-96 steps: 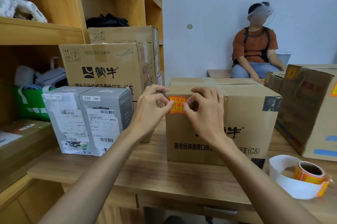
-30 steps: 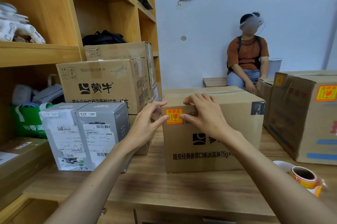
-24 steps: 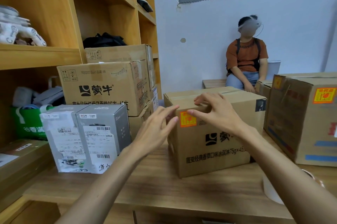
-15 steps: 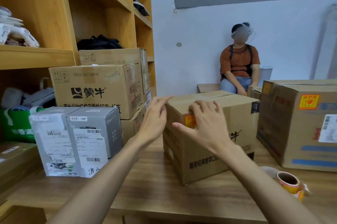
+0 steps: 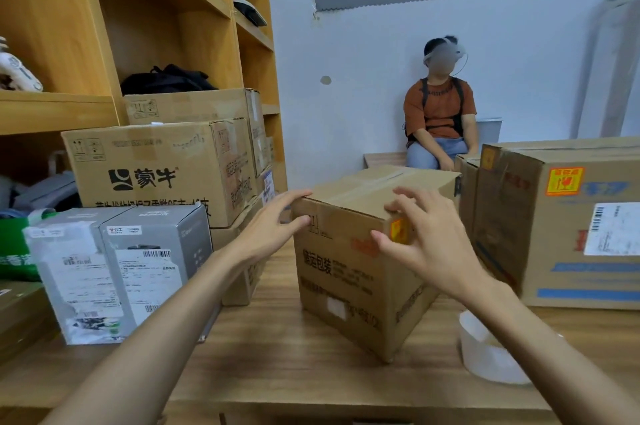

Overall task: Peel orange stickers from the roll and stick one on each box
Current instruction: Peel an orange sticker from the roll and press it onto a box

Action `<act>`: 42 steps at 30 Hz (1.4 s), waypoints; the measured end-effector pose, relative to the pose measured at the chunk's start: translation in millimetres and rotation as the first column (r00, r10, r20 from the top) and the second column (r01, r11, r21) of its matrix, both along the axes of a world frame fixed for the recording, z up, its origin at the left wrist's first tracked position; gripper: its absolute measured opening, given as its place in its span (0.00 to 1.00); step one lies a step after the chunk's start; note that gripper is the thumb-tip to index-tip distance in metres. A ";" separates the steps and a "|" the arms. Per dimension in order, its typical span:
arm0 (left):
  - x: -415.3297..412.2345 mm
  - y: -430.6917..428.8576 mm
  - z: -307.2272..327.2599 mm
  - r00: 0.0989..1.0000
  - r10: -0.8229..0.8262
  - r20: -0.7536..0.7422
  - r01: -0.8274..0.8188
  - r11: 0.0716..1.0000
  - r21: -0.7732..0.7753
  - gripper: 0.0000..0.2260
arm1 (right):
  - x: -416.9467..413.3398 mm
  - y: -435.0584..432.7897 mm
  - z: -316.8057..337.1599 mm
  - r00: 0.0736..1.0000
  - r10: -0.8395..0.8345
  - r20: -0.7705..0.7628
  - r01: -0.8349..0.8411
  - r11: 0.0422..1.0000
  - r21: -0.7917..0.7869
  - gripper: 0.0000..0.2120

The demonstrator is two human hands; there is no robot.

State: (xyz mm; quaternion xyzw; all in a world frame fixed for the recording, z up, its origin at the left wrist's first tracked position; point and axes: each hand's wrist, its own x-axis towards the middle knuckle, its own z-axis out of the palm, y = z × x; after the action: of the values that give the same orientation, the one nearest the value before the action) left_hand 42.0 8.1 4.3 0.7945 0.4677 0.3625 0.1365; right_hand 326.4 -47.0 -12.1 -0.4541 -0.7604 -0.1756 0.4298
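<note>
A brown cardboard box (image 5: 349, 272) stands on the wooden table (image 5: 277, 362), turned corner-on toward me. An orange sticker (image 5: 398, 230) sits on its right face near the top corner, partly behind my fingers. My left hand (image 5: 273, 227) touches the box's upper left edge with straight fingers. My right hand (image 5: 426, 234) rests with spread fingers on the upper right face and top edge. The sticker roll is hidden behind my right forearm; only its loose white backing strip (image 5: 485, 352) shows.
A larger box (image 5: 568, 227) with an orange sticker (image 5: 564, 181) stands at the right. Two grey parcels (image 5: 117, 269) and stacked brown cartons (image 5: 162, 168) stand at the left before wooden shelves (image 5: 69, 106). A person (image 5: 440, 120) sits against the far wall.
The box with the fresh sticker has been turned clockwise, so its stickered face now points right and an end face shows. Both hands moved with it along its top edge.
</note>
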 end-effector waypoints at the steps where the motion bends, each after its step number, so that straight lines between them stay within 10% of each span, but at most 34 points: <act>1: 0.7 -3.0 -2.0 0.999 -0.014 0.034 0.013 1.000 0.015 0.19 | 9.6 0.1 -1.0 1.000 0.001 -0.015 -0.002 1.000 -0.015 0.23; 20: 19.1 -6.1 -21.0 0.994 0.092 0.057 -0.100 0.980 0.174 0.22 | 51.2 50.6 -7.6 0.949 0.160 -0.270 -0.265 0.869 -0.417 0.25; 27: 72.7 -29.7 -19.4 0.984 0.093 -0.152 0.020 0.788 0.616 0.21 | 90.0 11.5 -21.9 0.997 0.035 -0.072 -0.059 0.925 -0.374 0.21; 33: 163.0 -42.4 -65.8 0.950 -0.218 -0.223 0.297 0.852 0.430 0.17 | 147.4 -31.7 -57.1 0.997 -0.070 -0.034 0.044 0.872 -0.488 0.03; 42: 257.5 -66.2 -129.6 0.900 -0.389 -0.197 0.417 0.900 0.127 0.14 | 193.0 -63.8 -92.0 0.979 -0.144 -0.143 0.034 0.813 -0.582 0.05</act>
State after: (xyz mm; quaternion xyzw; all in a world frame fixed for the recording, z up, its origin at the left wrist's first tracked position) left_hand 299.5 -58.1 -125.3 0.9102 0.2707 0.2962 0.1027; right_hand 519.4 -110.8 -104.1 -0.6121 -0.7134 0.0845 0.3306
